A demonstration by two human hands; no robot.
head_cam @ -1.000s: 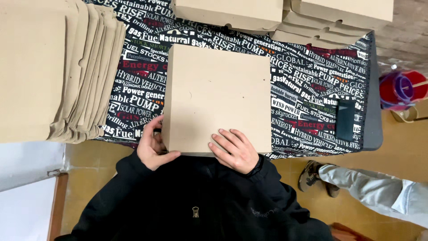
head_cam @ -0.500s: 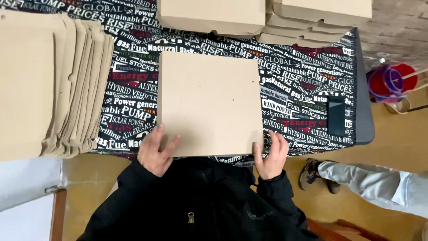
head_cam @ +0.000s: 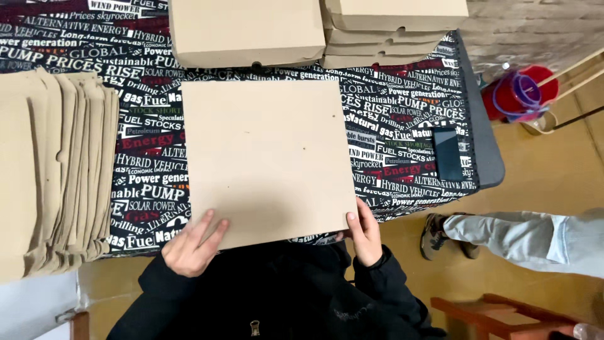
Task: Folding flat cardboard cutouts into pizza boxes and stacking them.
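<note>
A single camera sits on the person's head and looks almost straight down, so the table (head_cam: 484,157) with its printed cloth fills the upper and middle frame; the person's own dark-sleeved torso crowds the bottom edge, which puts the lens close above the near table edge; the left hand (head_cam: 192,245) and right hand (head_cam: 365,233) lie just below centre, at the near edge of a flat cardboard box (head_cam: 267,157); the view reaches the folded boxes (head_cam: 248,28) at the far side and the floor to the right; no second view shares the scene.
</note>
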